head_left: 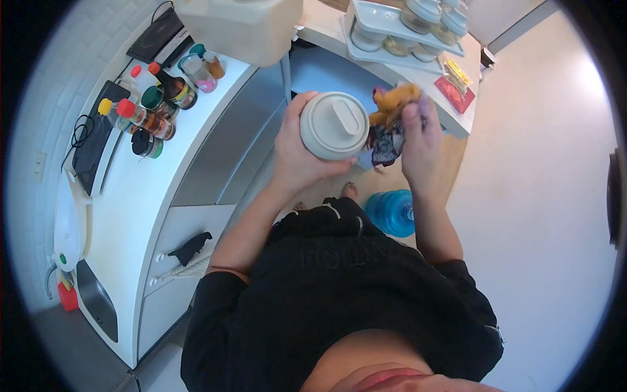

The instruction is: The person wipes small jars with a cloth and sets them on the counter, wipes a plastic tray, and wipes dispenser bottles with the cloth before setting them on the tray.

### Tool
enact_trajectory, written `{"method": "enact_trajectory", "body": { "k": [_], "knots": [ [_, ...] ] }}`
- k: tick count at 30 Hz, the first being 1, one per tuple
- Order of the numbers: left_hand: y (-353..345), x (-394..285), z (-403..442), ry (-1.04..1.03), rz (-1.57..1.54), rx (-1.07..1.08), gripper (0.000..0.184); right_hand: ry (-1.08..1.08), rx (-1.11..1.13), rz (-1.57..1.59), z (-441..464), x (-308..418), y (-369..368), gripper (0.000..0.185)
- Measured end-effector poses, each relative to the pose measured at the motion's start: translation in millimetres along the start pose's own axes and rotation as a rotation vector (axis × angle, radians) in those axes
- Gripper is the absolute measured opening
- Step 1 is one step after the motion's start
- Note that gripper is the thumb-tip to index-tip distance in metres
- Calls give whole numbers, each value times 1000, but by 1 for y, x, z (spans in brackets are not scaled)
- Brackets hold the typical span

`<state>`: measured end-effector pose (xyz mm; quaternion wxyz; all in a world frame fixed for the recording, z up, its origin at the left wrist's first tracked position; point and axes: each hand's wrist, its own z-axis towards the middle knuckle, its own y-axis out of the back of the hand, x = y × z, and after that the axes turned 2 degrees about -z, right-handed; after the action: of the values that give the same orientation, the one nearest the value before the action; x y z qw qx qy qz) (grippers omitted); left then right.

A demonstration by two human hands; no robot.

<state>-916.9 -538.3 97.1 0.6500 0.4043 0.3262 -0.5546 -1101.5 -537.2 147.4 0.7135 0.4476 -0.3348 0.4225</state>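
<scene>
Blk shirt (326, 287) nearest cam. Cup (334, 127), long axis approx. twd cam, gripped by L hand (294, 153) from its left. R hand (423, 144) clutches cloth (388, 136), just R of cup; contact unclear.

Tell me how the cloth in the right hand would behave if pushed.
The cloth would likely flop, since it's bunched in loose folds. It's probably light, as the right hand alone holds it up. Rolling seems unlikely, given its uneven outline.
</scene>
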Motion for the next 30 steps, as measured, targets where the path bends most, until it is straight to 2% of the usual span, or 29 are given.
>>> {"method": "enact_trajectory", "body": {
  "k": [2, 4, 6, 7, 8, 10, 14, 16, 19, 23, 26, 28, 29, 30],
  "knots": [
    [-3, -1, 1, 14, -19, 55, 96, -215, 37, 866, 10, 15, -6, 32],
    [-8, 1, 2, -58, 60, -37, 93, -253, 44, 882, 11, 15, -4, 34],
    [-10, 5, 2, -32, 37, -36, 93, 165, 418, 300, 14, 11, 3, 31],
    [-10, 7, 1, -7, 16, -43, 94, 407, 442, 119, 18, 15, -1, 27],
    [-10, 8, 1, -5, 14, -45, 94, 406, 445, 118, 19, 19, -3, 27],
    [-8, 10, -1, -32, -18, 24, 95, 434, 444, -123, 19, 24, -4, 23],
    [-8, 9, -1, -78, 76, 63, 94, 320, 528, -125, 27, 19, -5, 23],
    [-12, 16, -4, -64, 111, 38, 94, 103, 511, -63, 26, 14, -11, 28],
    [-14, 28, -2, -51, 111, -3, 93, 143, 487, 124, 22, 0, -18, 36],
    [-4, 20, 9, -58, 153, -27, 90, 236, 539, 106, 25, 1, -11, 41],
    [2, 19, 19, -97, 105, -3, 93, 132, 629, 231, 35, 3, -5, 45],
    [5, 20, 20, -93, 55, 32, 94, -118, 693, 633, 39, 5, -3, 48],
    [7, 20, 21, -91, 55, 31, 94, -242, 704, 710, 38, -1, -3, 45],
    [9, 20, 22, -119, 108, 33, 94, -243, 704, 711, 38, 1, -6, 45]
  ]
}}
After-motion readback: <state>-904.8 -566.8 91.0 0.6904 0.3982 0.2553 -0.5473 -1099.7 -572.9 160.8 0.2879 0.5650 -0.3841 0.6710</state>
